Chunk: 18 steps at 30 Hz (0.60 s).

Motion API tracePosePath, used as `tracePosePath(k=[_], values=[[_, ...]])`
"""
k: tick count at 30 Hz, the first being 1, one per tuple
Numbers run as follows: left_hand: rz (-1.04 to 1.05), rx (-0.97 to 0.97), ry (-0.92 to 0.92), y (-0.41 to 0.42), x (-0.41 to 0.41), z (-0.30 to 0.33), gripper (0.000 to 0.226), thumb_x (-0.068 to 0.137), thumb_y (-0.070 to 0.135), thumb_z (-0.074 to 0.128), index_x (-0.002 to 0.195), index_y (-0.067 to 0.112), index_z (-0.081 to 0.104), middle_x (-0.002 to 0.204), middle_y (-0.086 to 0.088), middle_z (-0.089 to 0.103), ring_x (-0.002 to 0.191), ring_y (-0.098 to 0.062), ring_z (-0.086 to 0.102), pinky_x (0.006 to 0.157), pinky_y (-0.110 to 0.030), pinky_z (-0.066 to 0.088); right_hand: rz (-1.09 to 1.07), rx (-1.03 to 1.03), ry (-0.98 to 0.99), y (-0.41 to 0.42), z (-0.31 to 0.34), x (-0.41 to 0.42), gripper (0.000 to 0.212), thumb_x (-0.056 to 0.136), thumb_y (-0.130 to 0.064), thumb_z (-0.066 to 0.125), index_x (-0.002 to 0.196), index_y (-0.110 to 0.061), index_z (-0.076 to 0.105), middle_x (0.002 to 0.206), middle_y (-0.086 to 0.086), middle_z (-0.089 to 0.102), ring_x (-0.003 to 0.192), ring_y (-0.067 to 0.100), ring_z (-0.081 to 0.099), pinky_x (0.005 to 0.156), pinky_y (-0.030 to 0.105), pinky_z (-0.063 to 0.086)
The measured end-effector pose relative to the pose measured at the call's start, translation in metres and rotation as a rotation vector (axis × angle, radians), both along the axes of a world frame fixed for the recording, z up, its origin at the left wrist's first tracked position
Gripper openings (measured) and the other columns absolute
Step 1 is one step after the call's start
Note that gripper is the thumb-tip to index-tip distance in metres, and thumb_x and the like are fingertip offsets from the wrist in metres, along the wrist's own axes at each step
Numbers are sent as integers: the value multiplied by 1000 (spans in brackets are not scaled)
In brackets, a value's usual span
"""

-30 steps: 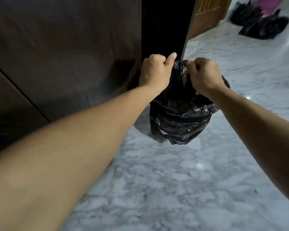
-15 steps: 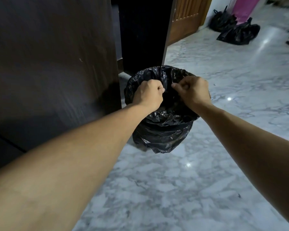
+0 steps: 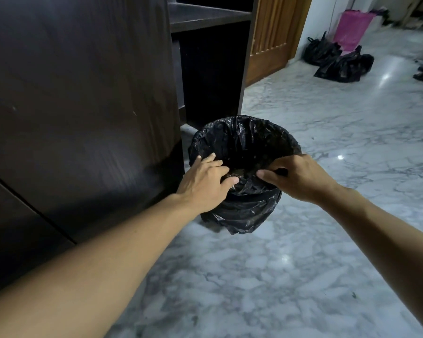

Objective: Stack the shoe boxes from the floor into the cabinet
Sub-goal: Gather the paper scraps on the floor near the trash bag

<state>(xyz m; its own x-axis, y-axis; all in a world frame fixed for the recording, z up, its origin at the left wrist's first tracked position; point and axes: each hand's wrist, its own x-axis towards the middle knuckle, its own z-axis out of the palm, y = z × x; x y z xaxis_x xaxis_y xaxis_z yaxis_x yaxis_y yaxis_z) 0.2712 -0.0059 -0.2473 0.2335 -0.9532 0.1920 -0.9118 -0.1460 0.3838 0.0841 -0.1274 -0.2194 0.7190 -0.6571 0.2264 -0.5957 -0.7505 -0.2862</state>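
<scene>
No shoe box shows in this view. A black plastic bag (image 3: 244, 211), open at the top, stands on the marble floor beside the dark cabinet (image 3: 83, 93). My left hand (image 3: 205, 184) rests on the bag's near-left rim with fingers spread and the thumb on the plastic. On the near-right rim, my right hand (image 3: 296, 176) pinches a fold of the bag between thumb and curled fingers. The cabinet's open compartment (image 3: 210, 69) with a shelf (image 3: 205, 18) above it lies just behind the bag.
A wooden door (image 3: 271, 40) stands right of the cabinet. Further back lie several black bags (image 3: 340, 64) and a pink bin (image 3: 352, 28) by the white wall. Marble floor (image 3: 327, 142) stretches to the right and towards me.
The bag came down from mid-air to the floor by the cabinet. My left hand loosened from a fist to spread fingers; the right still pinches the rim.
</scene>
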Motion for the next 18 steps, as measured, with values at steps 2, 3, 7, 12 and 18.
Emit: tracePosePath(k=[2,3,7,12,18], values=[[20,4,31,1,-3,2,52,95,45,49,133,10,55,148,-9,44,146,-19,22,121,-38,13,47,41,49,4,2,-7,36,78,-56,66,83,-21,72,68,-5,64,69,19,60,66,33,50],[23,11,36,2,-3,2,54,94,46,51,134,10,54,148,-9,44,146,-19,21,121,-37,14,75,46,82,5,1,-9,36,75,-55,70,89,-21,72,75,-4,67,73,20,61,69,34,51],[-15,72,24,6,0,4,61,86,44,65,136,11,52,143,-4,50,144,-17,24,118,-36,22,104,-10,115,1,-9,-13,40,75,-37,77,109,-17,69,98,6,68,93,27,62,78,38,51],[-18,78,1,5,2,7,47,91,25,63,135,11,53,141,-5,52,144,-17,25,117,-36,22,100,-93,67,4,-17,-14,33,79,-32,74,107,-14,68,92,8,65,90,32,61,70,41,52],[-1,185,-138,22,-1,31,61,93,34,59,147,16,36,159,-8,23,149,-20,11,121,-44,6,85,-101,124,19,-5,-15,48,82,-31,71,125,-11,61,120,10,65,119,29,55,92,36,47]])
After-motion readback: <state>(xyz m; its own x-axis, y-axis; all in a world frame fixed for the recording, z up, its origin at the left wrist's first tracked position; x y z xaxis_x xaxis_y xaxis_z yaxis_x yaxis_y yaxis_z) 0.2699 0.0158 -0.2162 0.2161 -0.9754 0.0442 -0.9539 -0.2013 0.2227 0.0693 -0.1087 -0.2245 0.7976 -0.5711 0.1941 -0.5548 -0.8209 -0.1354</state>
